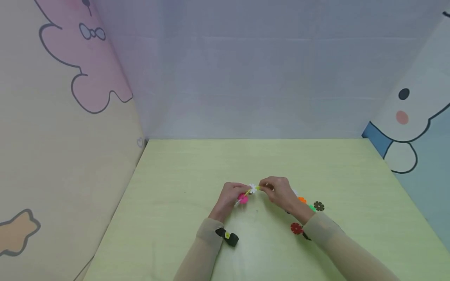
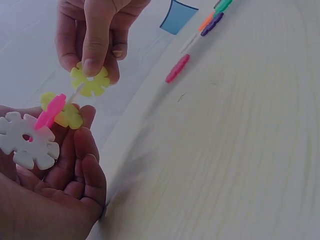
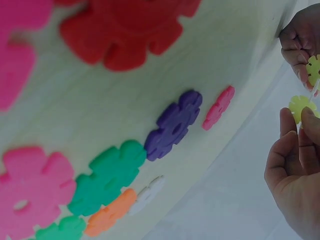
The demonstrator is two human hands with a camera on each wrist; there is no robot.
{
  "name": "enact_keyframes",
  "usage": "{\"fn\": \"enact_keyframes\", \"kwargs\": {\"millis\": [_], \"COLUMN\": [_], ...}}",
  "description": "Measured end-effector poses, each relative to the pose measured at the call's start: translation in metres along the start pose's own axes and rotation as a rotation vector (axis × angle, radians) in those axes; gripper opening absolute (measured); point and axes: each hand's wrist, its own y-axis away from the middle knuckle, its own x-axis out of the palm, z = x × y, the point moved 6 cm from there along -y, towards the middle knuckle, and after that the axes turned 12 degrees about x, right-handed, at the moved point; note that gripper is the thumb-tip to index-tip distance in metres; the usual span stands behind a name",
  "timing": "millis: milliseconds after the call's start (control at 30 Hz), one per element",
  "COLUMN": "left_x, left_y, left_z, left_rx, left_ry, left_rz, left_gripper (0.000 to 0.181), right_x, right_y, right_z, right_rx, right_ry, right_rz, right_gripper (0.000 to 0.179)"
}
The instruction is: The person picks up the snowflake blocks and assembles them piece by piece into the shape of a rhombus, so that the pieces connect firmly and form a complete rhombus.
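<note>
- Black strap (image 1: 228, 237) is worn at the left wrist, lower centre of the head view; its yellow mark is too small to be read.
- By the left hand (image 1: 229, 195), fingers curled, a chain of pink, white and yellow notched discs (image 1: 243, 198) is gripped near the frame's centre, probably steadied so that its end is left accessible.
- By the right hand (image 1: 280, 191), a yellow disc (image 2: 90, 80) at the chain's right end is pinched, likely so that most slots are left uncovered.
- Right of centre, loose discs, among them a red disc (image 1: 296, 228) and an orange disc (image 1: 302, 200), are spread on the table (image 1: 168, 218), perhaps placed for easy reach.
- No brand or lettering can be read.
</note>
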Motion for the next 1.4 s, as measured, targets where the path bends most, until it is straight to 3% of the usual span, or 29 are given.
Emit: {"fn": "enact_keyframes", "kwargs": {"millis": [467,633,733,933,1067,1400], "left_x": [-0.0009,0.0013,0.0025,0.0026,0.0033,0.0024], "left_y": [0.0009,0.0012,0.0014,0.0010,-0.0002,-0.0014], "left_z": [-0.0021,-0.0038,-0.0045,-0.0047,-0.0059,-0.0076], "left_rx": [-0.001,0.033,0.052,0.076,0.086,0.036], "left_ry": [-0.038,-0.004,0.026,-0.017,-0.031,-0.093], "left_rz": [-0.015,0.034,0.083,0.142,0.153,0.146], "left_gripper": [0.018,0.018,0.020,0.021,0.021,0.016], "right_x": [0.0031,0.0016,-0.0002,-0.0022,-0.0017,0.0008], "right_y": [0.0008,-0.0004,-0.0017,-0.0021,-0.0022,-0.0033], "right_z": [0.0052,0.0076,0.0067,0.0021,0.0011,-0.0001], "right_rx": [-0.049,-0.069,-0.049,0.027,0.040,0.042], "right_ry": [0.043,0.050,0.029,0.010,0.009,0.007], "right_rz": [-0.058,-0.041,-0.008,0.032,0.041,0.074], "right_gripper": [0.014,0.013,0.012,0.012,0.011,0.012]}}
